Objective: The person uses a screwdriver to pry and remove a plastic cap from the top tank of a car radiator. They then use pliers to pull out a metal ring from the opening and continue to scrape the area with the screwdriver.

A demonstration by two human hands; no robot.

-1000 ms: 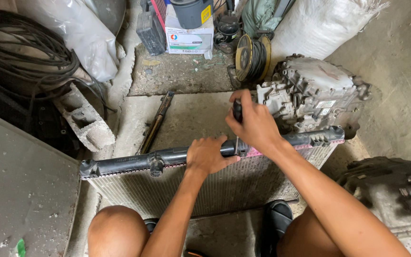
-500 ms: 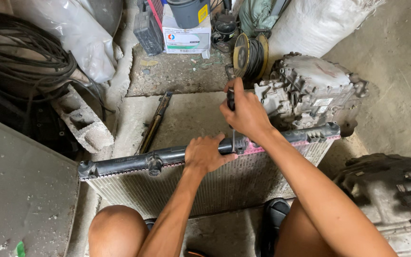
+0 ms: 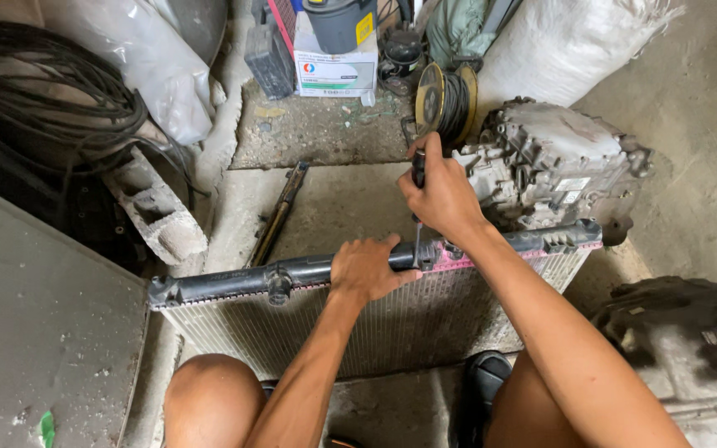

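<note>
Cables (image 3: 51, 91) coiling far left of the left hand's grip, concrete block (image 3: 155, 216) lying below them. Radiator (image 3: 292, 323) standing on edge on the floor, between the knees. Left hand (image 3: 367, 270) closing fully over its black top tank (image 3: 234, 282), steadying. Right hand (image 3: 441, 199) just above and right of that grip, wrapping tight round a screwdriver (image 3: 417, 211), shaft pointing down, tip touching the tank's pink edge. Grey gearbox casing (image 3: 558, 162) sitting right of the right grip, white sack (image 3: 574, 41) beyond.
</note>
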